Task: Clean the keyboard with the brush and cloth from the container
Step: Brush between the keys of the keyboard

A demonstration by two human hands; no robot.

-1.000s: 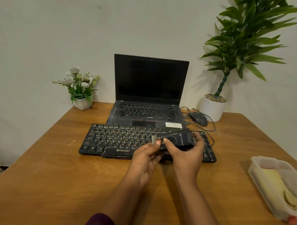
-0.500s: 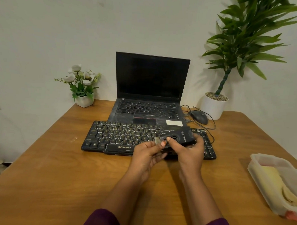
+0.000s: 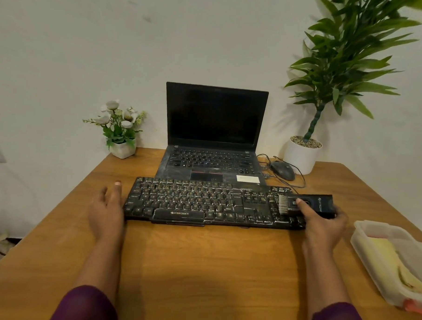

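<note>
- Well to the left of and behind the dusty black keyboard (image 3: 191,202), a small white pot of white artificial flowers (image 3: 122,148) stands by the wall.
- Right at the keyboard's left end lies the left hand (image 3: 107,208), fingers straight and loosely spread, holding nothing; its inner edge seems to touch the keyboard's side.
- The keyboard itself lies across the brown wooden table (image 3: 200,268), long side toward the person, pale dust showing between its keys.
- Directly behind the keyboard stands an open black laptop (image 3: 213,135) with a dark screen, its front edge just at the keyboard's back edge.
- Behind the keyboard's right end sits a dark corded mouse (image 3: 282,170).
- Over the keyboard's right end — the number pad — is the flat black rectangular brush (image 3: 309,205), its pale bristles pointing left and down at the keys.
- The right hand (image 3: 323,225) grips the brush, thumb laid on top, fingers curled round its far side.
- Behind and right of the keyboard, a tall green leafy plant in a round white pot (image 3: 302,156) stands against the wall.
- Right of the keyboard, apart from it, a translucent plastic container (image 3: 371,239) sits at the table's edge — a folded yellow cloth (image 3: 384,257) lies inside.
</note>
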